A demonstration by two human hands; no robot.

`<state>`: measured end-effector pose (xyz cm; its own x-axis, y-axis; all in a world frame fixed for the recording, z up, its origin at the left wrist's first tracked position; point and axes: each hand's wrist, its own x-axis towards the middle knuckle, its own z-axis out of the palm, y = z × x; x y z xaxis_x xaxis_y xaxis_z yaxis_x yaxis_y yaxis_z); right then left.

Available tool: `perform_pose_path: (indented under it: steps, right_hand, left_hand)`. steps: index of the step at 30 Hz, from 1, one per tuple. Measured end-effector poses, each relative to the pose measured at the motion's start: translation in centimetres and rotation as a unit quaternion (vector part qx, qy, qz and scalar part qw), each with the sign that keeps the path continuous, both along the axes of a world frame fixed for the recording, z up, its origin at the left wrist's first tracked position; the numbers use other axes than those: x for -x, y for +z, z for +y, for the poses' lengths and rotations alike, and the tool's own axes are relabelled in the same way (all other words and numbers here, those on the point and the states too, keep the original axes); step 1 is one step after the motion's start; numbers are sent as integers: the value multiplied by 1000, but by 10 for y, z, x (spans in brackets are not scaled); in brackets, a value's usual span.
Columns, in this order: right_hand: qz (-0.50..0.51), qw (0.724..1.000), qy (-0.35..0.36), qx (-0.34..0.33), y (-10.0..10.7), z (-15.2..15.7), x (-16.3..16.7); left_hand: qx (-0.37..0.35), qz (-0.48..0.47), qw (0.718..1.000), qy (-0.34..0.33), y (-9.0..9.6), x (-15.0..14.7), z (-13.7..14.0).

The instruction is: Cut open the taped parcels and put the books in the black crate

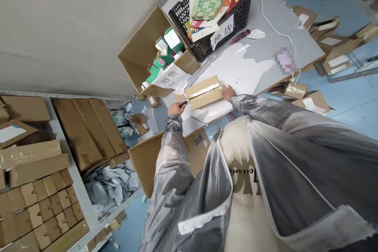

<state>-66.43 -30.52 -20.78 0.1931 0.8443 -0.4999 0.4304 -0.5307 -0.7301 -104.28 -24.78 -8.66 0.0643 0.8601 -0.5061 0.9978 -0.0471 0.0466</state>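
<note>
A taped cardboard box (204,93) lies on the table in front of me, with a strip of shiny tape running along its top. My left hand (175,108) is closed around a utility knife (183,103) with a dark handle. The knife's front end is at the left end of the box; whether the blade touches the tape is too small to tell. At the opposite end, my right hand (228,93) grips the box and steadies it against the table.
Behind the box stand an open carton (141,53) of green and white packages and a black crate (249,4) of books. A red and black cutter (240,37) lies beside the crate. A large open carton (149,157) stands below left, near shelves of boxes (35,193). Boxes litter the floor at right.
</note>
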Motion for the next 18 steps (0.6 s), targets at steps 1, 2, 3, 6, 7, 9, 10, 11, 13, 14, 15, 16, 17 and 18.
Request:
perform_pose_path:
  steps: [1, 2, 3, 6, 7, 9, 10, 11, 13, 14, 15, 16, 17, 18]
  right_hand:
    - [-37, 999, 20, -6, 6, 2, 2]
    - [-69, 996, 46, -25, 13, 5, 4]
    - [-94, 991, 83, -55, 20, 10, 7]
    - [-122, 950, 246, -146, 38, 31, 19]
    - [-137, 929, 306, -156, 43, 40, 23]
    - [-188, 872, 423, -158, 49, 59, 30]
    - [-218, 841, 470, -156, 53, 69, 31]
    - [-246, 811, 507, -156, 56, 78, 32]
    - [-293, 757, 559, -166, 64, 96, 31]
    - [-310, 734, 579, -173, 68, 104, 30]
    - [-324, 713, 596, -180, 72, 112, 28]
    - [-338, 695, 609, -179, 76, 117, 27]
    - [-351, 679, 621, -173, 79, 122, 26]
    - [-366, 664, 630, -169, 81, 125, 25]
  left_hand:
    - [-8, -20, 999, 29, -7, -2, -9]
    - [-16, -40, 997, 57, -13, -5, -18]
    - [-22, -59, 995, 83, -20, -9, -27]
    - [-27, -108, 984, 143, -34, -22, -51]
    - [-24, -118, 980, 159, -37, -28, -59]
    - [-17, -129, 973, 191, -40, -39, -71]
    - [-13, -132, 969, 207, -41, -45, -75]
    - [-13, -135, 966, 222, -42, -50, -79]
    - [-21, -154, 956, 247, -44, -59, -83]
    - [-29, -170, 951, 257, -46, -62, -84]
    - [-40, -188, 944, 269, -49, -65, -84]
    - [-51, -205, 936, 281, -53, -67, -84]
    - [-61, -218, 928, 296, -57, -69, -83]
    - [-67, -227, 921, 311, -62, -69, -83]
